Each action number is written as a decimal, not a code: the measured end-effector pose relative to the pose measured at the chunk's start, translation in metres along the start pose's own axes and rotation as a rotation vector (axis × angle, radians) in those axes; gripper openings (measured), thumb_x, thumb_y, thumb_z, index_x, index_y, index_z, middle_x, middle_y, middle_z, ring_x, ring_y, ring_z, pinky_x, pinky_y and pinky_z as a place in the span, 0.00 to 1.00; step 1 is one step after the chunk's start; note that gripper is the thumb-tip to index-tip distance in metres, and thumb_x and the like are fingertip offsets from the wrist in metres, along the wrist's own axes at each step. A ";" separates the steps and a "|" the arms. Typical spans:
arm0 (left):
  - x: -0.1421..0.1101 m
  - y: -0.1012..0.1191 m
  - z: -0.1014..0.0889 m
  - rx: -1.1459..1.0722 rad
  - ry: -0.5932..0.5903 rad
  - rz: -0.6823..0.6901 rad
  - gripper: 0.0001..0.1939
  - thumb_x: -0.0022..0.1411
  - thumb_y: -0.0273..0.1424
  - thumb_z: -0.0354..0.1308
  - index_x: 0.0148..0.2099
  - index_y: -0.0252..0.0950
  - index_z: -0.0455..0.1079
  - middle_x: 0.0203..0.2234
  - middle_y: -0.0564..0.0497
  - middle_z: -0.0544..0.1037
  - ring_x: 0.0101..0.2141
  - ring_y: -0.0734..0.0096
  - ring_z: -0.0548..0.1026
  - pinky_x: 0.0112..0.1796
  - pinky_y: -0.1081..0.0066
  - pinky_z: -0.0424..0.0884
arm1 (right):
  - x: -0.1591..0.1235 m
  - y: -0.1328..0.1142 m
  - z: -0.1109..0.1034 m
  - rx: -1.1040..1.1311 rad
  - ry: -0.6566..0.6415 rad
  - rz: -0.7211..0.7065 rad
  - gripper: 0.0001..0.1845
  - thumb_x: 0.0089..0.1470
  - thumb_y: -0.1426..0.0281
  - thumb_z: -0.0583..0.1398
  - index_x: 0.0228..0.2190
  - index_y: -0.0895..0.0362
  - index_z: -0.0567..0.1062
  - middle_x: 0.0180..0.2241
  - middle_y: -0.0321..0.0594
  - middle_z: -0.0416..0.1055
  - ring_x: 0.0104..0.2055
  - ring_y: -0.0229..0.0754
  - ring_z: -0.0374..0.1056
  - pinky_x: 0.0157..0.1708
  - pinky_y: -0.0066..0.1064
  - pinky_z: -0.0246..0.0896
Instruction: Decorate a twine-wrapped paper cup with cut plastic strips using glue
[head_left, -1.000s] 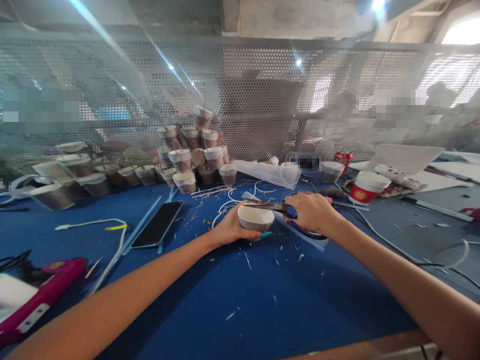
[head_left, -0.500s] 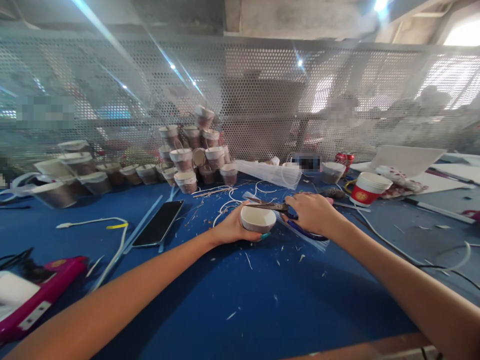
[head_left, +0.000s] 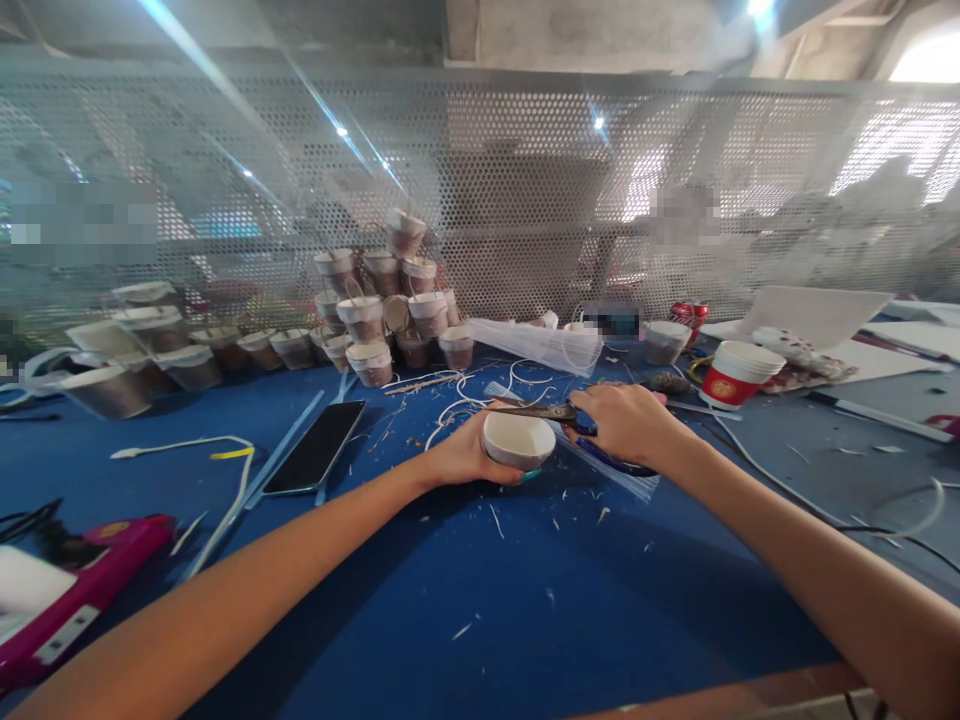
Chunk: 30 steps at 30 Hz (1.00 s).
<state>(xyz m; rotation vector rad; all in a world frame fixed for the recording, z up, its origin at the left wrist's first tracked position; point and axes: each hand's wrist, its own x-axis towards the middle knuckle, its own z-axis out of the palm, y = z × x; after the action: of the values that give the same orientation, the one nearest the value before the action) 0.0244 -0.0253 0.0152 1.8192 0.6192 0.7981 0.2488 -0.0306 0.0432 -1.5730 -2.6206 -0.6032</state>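
Head view: this side of the hands, the blue surface (head_left: 450, 570) gives room to move over small scraps. The left hand (head_left: 459, 452) wraps a small cup (head_left: 519, 456), likely light and thin-walled, best held low; the right hand (head_left: 630, 422) grips scissors (head_left: 546, 411) at its far rim. Stacked pots (head_left: 362, 320) stand beyond.

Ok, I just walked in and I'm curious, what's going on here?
The left hand holds a small pale cup, its opening facing up. The right hand grips scissors, their blades at the cup's far rim. Beyond them stand stacked cups, and a phone lies to the left.
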 end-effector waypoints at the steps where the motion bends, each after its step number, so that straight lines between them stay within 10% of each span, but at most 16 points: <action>1: 0.000 0.001 0.000 0.011 -0.011 0.010 0.30 0.37 0.26 0.66 0.45 0.35 0.61 0.38 0.46 0.73 0.40 0.61 0.71 0.41 0.61 0.68 | 0.000 -0.001 -0.001 -0.001 0.013 -0.007 0.23 0.54 0.56 0.46 0.39 0.59 0.69 0.34 0.47 0.72 0.36 0.48 0.68 0.31 0.34 0.56; 13: 0.002 0.012 -0.001 0.042 -0.135 -0.002 0.27 0.38 0.25 0.66 0.44 0.32 0.65 0.36 0.45 0.75 0.37 0.62 0.72 0.40 0.62 0.67 | -0.001 0.001 -0.001 0.018 -0.009 -0.005 0.20 0.50 0.55 0.49 0.36 0.56 0.70 0.33 0.44 0.73 0.35 0.47 0.68 0.29 0.32 0.55; 21: -0.002 -0.008 0.001 0.020 0.165 -0.012 0.40 0.32 0.27 0.69 0.50 0.35 0.58 0.47 0.43 0.69 0.48 0.58 0.67 0.50 0.58 0.60 | 0.002 0.004 0.005 -0.013 -0.036 0.089 0.23 0.51 0.54 0.48 0.36 0.57 0.71 0.32 0.47 0.73 0.33 0.48 0.69 0.29 0.34 0.56; 30: -0.006 -0.013 0.006 0.097 0.071 0.013 0.37 0.41 0.30 0.66 0.53 0.35 0.53 0.48 0.41 0.68 0.48 0.58 0.67 0.49 0.58 0.61 | 0.000 0.002 0.003 -0.007 -0.024 0.088 0.22 0.52 0.55 0.47 0.36 0.58 0.70 0.32 0.48 0.72 0.34 0.49 0.69 0.28 0.34 0.56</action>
<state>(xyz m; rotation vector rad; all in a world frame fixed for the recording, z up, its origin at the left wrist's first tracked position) 0.0246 -0.0282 -0.0003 1.8905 0.7034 0.8579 0.2513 -0.0285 0.0416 -1.6978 -2.5523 -0.5924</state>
